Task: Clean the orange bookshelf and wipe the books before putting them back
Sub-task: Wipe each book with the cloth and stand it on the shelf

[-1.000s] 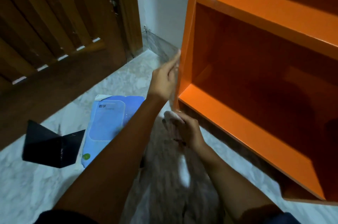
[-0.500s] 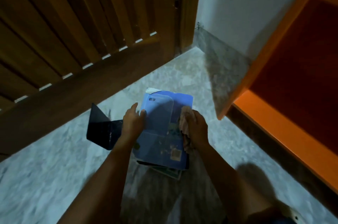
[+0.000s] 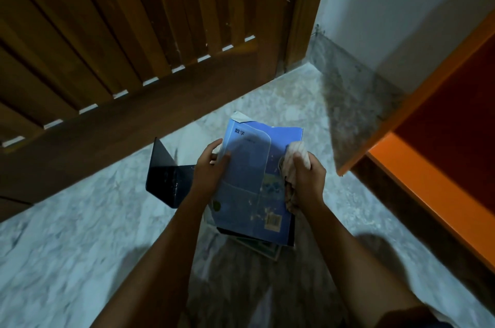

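The blue book [image 3: 251, 180] sits on top of a small pile of books [image 3: 267, 247] on the floor [image 3: 80, 233], a little out from the open front of the orange bookshelf [image 3: 428, 180]. I cannot tell whether it rests on the pile or is lifted just off it.

It looks like a thin paperback: light, and likely to bend if held by one corner. Its glossy cover is probably a bit slippery, and it is speckled with pale marks. One far corner is already torn and curled, so that corner is best left alone. The long edges are the safer places to hold, with the cover supported while it is wiped.

The left hand [image 3: 211, 169] has its grip closed on the long edge of the book farthest from the bookshelf, thumb on the cover and fingers curled round the side. The right hand [image 3: 308, 183] is bunched tightly around a pale cloth [image 3: 293, 158], which is pressed on the cover at the edge nearest the bookshelf. A black bookend [image 3: 168, 180] stands on the floor beyond the book, farther from the bookshelf.
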### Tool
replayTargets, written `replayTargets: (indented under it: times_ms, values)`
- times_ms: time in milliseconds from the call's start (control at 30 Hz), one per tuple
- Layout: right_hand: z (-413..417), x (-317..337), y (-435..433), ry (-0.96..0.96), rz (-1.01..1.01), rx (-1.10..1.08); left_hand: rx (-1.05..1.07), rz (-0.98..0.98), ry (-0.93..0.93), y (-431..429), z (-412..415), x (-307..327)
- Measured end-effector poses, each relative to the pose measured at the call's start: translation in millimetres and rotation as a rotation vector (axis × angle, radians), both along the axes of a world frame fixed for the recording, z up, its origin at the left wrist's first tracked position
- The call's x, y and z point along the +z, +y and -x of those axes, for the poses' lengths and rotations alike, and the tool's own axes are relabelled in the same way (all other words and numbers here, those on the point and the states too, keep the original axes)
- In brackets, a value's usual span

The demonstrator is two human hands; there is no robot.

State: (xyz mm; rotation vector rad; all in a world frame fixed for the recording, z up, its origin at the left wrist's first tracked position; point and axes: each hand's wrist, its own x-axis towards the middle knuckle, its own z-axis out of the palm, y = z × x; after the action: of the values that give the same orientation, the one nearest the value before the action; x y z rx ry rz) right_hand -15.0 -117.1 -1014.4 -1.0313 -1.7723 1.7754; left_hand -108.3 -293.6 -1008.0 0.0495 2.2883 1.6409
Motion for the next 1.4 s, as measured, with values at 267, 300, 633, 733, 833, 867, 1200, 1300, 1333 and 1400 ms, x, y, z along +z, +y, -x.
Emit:
replayTargets:
  times_ms: [267,300,633,733,833,867,1200,1300,1333,1400]
  values:
    - [-13.2,14.4,3.2,0.036,-0.043,0.082,-0.097,-0.221,-0.086,-0.7,-9.7,28.1]
    - [-17.4,19.5,5.9,0.039,-0.065,0.073,-0.1,-0.24,-0.062,0.4,-12.7,33.7]
    - [-67.8,125.1,65.1,-0.077,-0.275,-0.018,-0.051,-0.548,0.085,45.1,-66.3,163.6]
    - [-80.8,179.8,69.6,-0.015,-0.232,-0.028,-0.074,-0.652,0.119,48.4,-86.1,210.9]
    - [-96.0,236.5,60.4,0.144,-0.314,-0.076,-0.113,-0.699,0.129,51.8,-105.8,247.9]
    - [-100.3,255.2,54.2,0.208,-0.372,-0.097,-0.123,-0.713,0.129,52.3,-113.3,259.2]
    - [-88.3,356.9,19.1,0.4,-0.811,-0.177,-0.29,-0.772,0.232,48.3,-158.1,326.5]
    - [-101.7,344.0,60.3,0.284,-0.601,-0.31,-0.318,-0.837,0.203,37.7,-159.0,341.7]
    - [-105.6,341.0,68.8,0.26,-0.551,-0.329,-0.325,-0.84,0.2,36.2,-158.3,345.1]
    - [-107.1,341.3,69.2,0.261,-0.514,-0.342,-0.331,-0.832,0.2,38.0,-158.4,350.5]
